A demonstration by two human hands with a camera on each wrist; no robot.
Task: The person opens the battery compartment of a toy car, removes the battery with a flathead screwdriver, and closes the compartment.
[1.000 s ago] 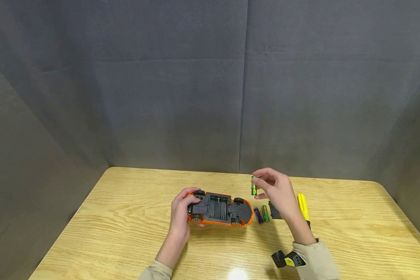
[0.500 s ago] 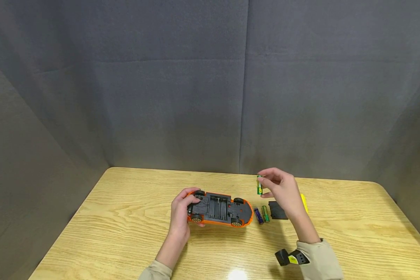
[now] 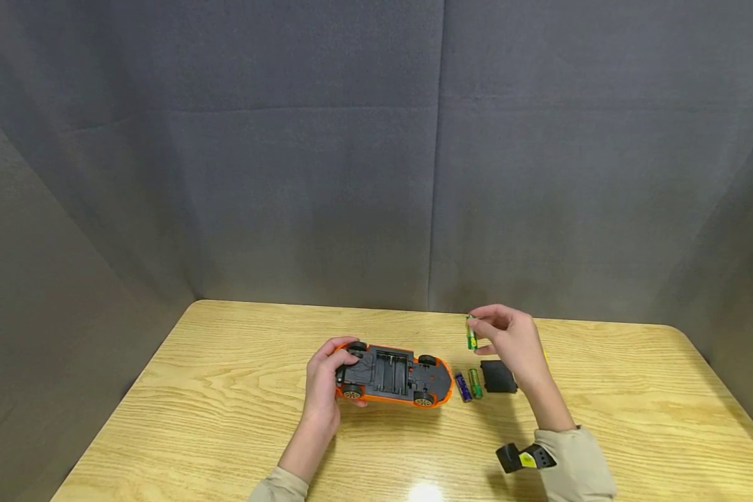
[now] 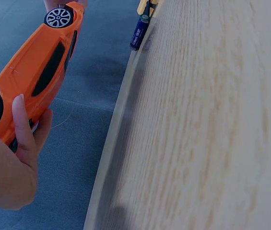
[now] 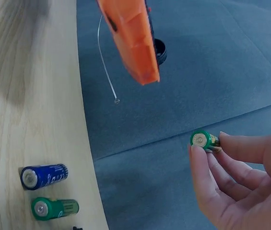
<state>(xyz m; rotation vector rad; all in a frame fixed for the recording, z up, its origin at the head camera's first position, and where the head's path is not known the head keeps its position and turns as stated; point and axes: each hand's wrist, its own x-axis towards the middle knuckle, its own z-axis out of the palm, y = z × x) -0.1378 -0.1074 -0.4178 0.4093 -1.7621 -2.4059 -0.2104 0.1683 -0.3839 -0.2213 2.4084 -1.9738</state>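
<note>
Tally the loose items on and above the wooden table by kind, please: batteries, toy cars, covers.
Batteries: 3: green cylindrical battery pinched in the right hand, blue battery and green battery lying on the table
Orange plastic toy car, upside down: 1
Flat black plastic cover: 1
Total: 5

Head view: high above the table (image 3: 226,418), facing forward and down, far enough to take in both hands. Left wrist view: low, close along the tabletop, past the toy car (image 4: 34,72). Right wrist view: close behind the fingers. Shared by all three: car and blue battery (image 5: 44,176).
</note>
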